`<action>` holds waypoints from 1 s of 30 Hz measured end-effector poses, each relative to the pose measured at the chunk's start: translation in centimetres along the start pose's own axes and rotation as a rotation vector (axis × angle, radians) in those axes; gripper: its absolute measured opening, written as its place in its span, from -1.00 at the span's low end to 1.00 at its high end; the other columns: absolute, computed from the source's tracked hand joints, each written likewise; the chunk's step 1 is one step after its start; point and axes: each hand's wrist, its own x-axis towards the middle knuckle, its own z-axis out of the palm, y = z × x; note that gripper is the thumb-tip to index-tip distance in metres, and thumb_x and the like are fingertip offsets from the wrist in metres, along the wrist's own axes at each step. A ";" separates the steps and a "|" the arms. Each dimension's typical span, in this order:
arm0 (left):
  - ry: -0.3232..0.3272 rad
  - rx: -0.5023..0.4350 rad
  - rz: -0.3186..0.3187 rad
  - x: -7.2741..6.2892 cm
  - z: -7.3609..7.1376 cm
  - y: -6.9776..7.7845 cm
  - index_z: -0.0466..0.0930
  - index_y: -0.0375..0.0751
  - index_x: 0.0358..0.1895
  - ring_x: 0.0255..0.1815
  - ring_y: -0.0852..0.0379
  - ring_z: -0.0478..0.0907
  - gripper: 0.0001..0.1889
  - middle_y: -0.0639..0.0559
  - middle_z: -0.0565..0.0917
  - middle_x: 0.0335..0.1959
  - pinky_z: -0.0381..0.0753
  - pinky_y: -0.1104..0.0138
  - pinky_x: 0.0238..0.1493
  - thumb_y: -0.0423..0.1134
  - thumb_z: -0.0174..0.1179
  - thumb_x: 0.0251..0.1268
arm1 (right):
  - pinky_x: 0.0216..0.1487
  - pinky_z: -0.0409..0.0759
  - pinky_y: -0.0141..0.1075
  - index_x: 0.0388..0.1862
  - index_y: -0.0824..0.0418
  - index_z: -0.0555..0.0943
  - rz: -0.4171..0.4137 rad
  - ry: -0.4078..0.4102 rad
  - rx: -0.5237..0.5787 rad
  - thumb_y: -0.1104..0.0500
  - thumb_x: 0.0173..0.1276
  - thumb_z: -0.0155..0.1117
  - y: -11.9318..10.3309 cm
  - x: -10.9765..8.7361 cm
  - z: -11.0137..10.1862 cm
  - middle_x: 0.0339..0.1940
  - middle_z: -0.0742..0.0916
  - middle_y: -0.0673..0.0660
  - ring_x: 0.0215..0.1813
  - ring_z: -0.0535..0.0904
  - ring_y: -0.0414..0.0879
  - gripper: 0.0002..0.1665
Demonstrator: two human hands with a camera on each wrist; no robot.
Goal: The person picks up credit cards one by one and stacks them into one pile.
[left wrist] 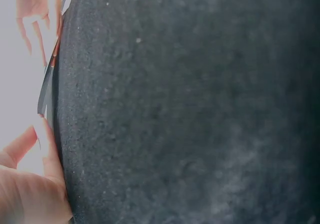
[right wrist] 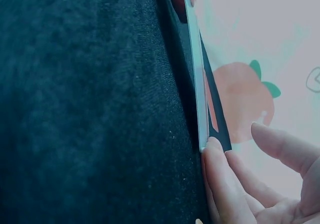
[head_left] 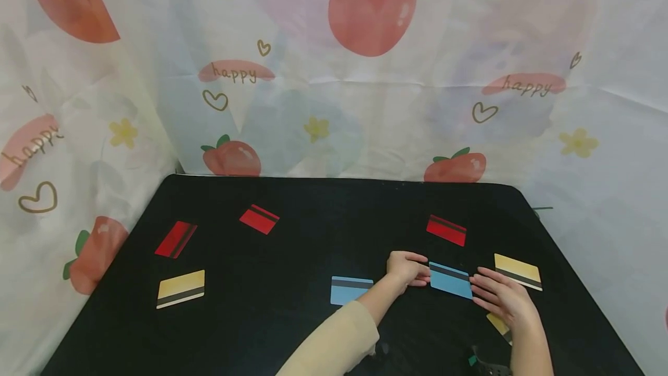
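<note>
A blue card (head_left: 450, 280) with a dark stripe lies between my two hands over the black table. My left hand (head_left: 409, 268) has its fingertips at the card's left edge. At the right edge, the fairly straight fingers of my right hand (head_left: 503, 295) meet the card, while its thumb stands apart in the right wrist view. Seen edge-on there, the blue card (right wrist: 198, 78) runs from the left fingertips to the right ones. A yellow card (head_left: 518, 271) is just beyond my right hand; another yellow card (head_left: 499, 326) is partly covered by that hand.
Another blue card (head_left: 351, 290) lies partly behind my left forearm. Red cards (head_left: 259, 219) (head_left: 176, 239) and a yellow card (head_left: 181, 289) are on the left of the black table (head_left: 261, 335). One red card (head_left: 446, 231) lies beyond the hands. A patterned curtain (head_left: 365, 115) borders the table.
</note>
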 end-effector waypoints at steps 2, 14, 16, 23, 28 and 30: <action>-0.010 0.002 -0.004 0.1 0.0 0.0 0.69 -0.24 -0.41 -0.60 0.06 0.64 -0.88 -0.07 0.66 -0.60 0.63 0.34 -0.58 -0.51 0.28 -0.01 | -0.13 0.63 -0.28 0.42 0.38 -0.07 0.003 0.005 0.005 0.08 0.29 0.20 0.0 0.0 0.0 -0.34 0.70 -0.19 -0.25 0.64 -0.31 -0.08; -0.079 -0.042 0.004 0.4 -0.3 -0.1 0.69 -0.18 -0.42 -0.70 0.20 0.52 -0.87 -0.04 0.65 -0.59 0.64 0.31 -0.57 -0.50 0.26 0.00 | -0.15 0.62 -0.37 0.27 0.13 0.37 0.035 0.007 0.035 0.08 0.29 0.20 -0.1 0.3 0.0 -0.34 0.70 -0.21 -0.24 0.64 -0.33 -0.44; -0.089 -0.057 0.000 0.5 -0.4 -0.1 0.70 -0.18 -0.39 -0.70 0.21 0.52 -0.86 -0.05 0.66 -0.58 0.65 0.30 -0.56 -0.49 0.26 0.01 | -0.17 0.62 -0.42 0.03 -0.02 0.56 0.032 -0.004 0.032 0.10 0.32 0.17 -0.2 0.4 0.1 -0.34 0.70 -0.21 -0.24 0.63 -0.35 -0.70; -0.107 -0.102 -0.023 0.7 -1.0 0.0 0.70 -0.21 -0.31 -0.68 0.21 0.52 -0.83 -0.06 0.66 -0.52 0.67 0.26 -0.50 -0.48 0.26 0.02 | -0.28 0.58 -0.51 -0.41 -0.23 0.67 0.027 -0.004 -0.005 0.15 0.29 0.20 -0.5 0.5 0.6 -0.38 0.70 -0.23 -0.29 0.61 -0.38 -0.77; -0.130 -0.129 -0.035 0.7 -1.3 0.1 0.71 -0.17 -0.31 -0.65 0.20 0.55 -0.83 -0.04 0.67 -0.51 0.67 0.27 -0.45 -0.47 0.26 0.03 | -0.30 0.55 -0.54 -0.45 -0.28 0.67 0.023 -0.006 0.009 0.13 0.24 0.26 -0.6 0.7 0.9 -0.40 0.69 -0.24 -0.34 0.58 -0.36 -0.77; -0.139 -0.133 -0.034 0.7 -1.4 0.2 0.71 -0.16 -0.30 -0.64 0.20 0.57 -0.83 -0.02 0.67 -0.51 0.67 0.30 -0.46 -0.46 0.25 0.05 | -0.30 0.55 -0.54 -0.45 -0.30 0.67 0.021 -0.007 0.019 0.13 0.23 0.27 -0.6 0.8 1.0 -0.40 0.68 -0.24 -0.35 0.57 -0.35 -0.75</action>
